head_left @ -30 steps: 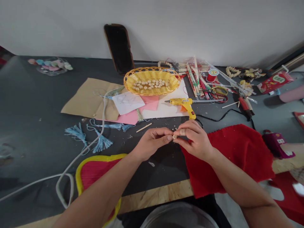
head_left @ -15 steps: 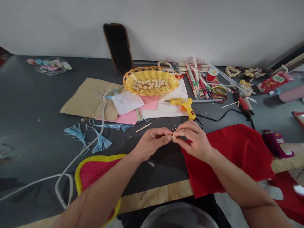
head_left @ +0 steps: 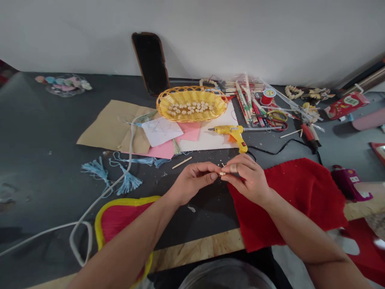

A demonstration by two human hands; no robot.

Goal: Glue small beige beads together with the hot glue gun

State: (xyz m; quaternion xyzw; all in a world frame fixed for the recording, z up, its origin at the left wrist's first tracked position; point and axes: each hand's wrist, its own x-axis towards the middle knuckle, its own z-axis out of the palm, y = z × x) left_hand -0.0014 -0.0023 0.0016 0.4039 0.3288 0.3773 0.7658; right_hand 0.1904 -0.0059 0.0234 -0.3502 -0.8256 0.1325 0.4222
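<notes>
My left hand and my right hand meet fingertip to fingertip over the dark tabletop. Between them is a small cream bead cluster, pinched by the thumb and forefinger of my right hand. The closed thumb and fingers of my left hand grip its other side; fingertips cover part of it. Several similar pale clusters lie in the yellow woven basket behind. A yellow glue gun rests just beyond my right hand, and tiny pale crumbs lie near my fingertips.
Red felt lies under my right forearm. Blue tassels and a white cable are at left. A phone leans on the wall. Wrapped chopsticks, a red thread spool and scissors sit at back right.
The bead cluster has turned slightly between my fingertips and shows a little more. Both hands stay almost in place; the whole view has shifted a touch.
</notes>
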